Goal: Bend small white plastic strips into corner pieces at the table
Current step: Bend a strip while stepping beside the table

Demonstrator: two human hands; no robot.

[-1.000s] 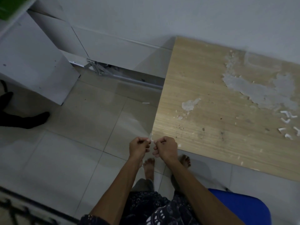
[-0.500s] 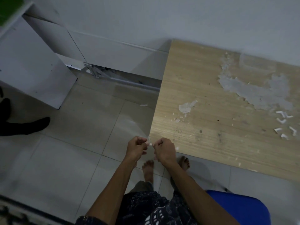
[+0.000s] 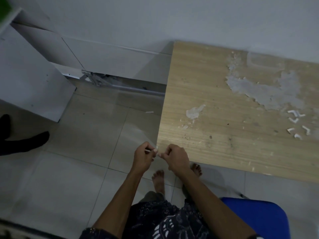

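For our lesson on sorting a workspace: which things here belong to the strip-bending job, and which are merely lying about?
Job: small white plastic strip, pinched by left hand and right hand; bent white corner pieces; worn wooden table.

Lying about: blue chair seat; white cabinet; grey metal bracket; stray white strip on the floor.

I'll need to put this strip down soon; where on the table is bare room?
The table is bare along its near edge, from the right hand to the bent pieces at the right, and beyond the small peeled patch. Only the bent pieces crowd it.
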